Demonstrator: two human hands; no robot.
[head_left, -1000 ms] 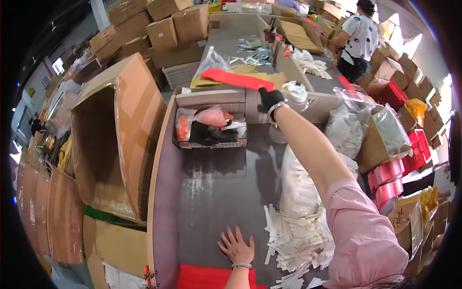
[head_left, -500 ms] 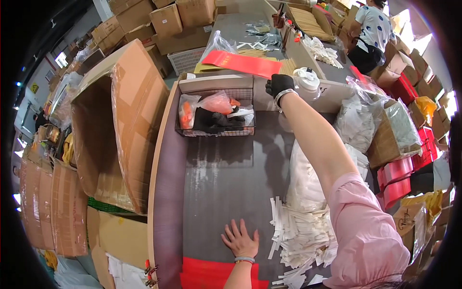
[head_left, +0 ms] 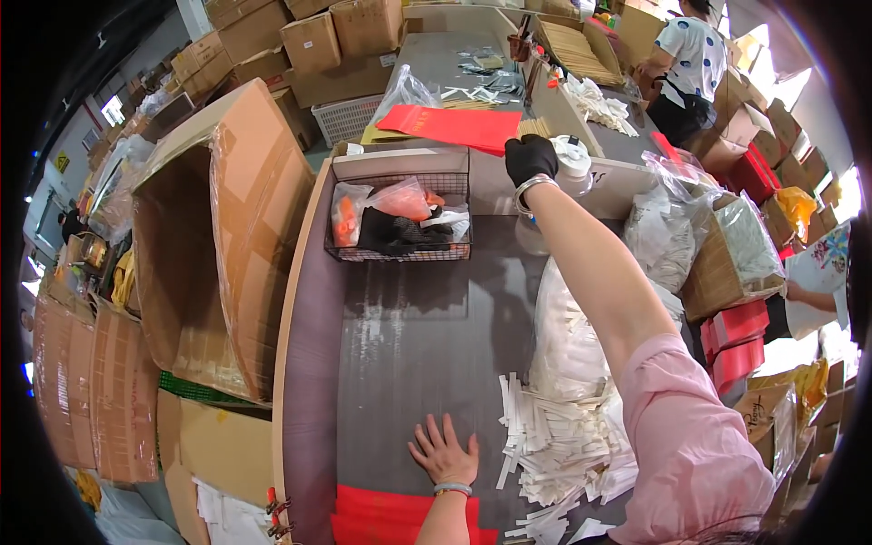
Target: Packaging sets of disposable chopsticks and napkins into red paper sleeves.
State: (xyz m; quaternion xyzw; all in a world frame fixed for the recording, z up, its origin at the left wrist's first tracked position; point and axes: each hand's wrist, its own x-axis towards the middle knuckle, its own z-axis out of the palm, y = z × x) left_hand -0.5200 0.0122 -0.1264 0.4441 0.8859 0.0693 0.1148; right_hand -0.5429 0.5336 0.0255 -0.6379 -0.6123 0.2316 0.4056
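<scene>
My left hand is bare and lies flat on the grey tabletop, fingers spread. Just below it, several flat red strips lie at the near edge, partly under my left forearm. My right arm reaches to the far side of the table. In its black glove, my right hand is closed at the near right corner of a long red sheet with gold print. That sheet lies over the far panel, on yellowish sheets. A white-lidded clear jar stands right beside the glove.
A wire basket with black gloves and orange items stands at the far left. White paper strips and a plastic bag of them lie on the right. An open carton stands left. Another person is at far right.
The red sheet has gone from raised and twisted to lying flatter on the far side. My right hand has shifted slightly down at its corner. The left hand stays flat on the table.
</scene>
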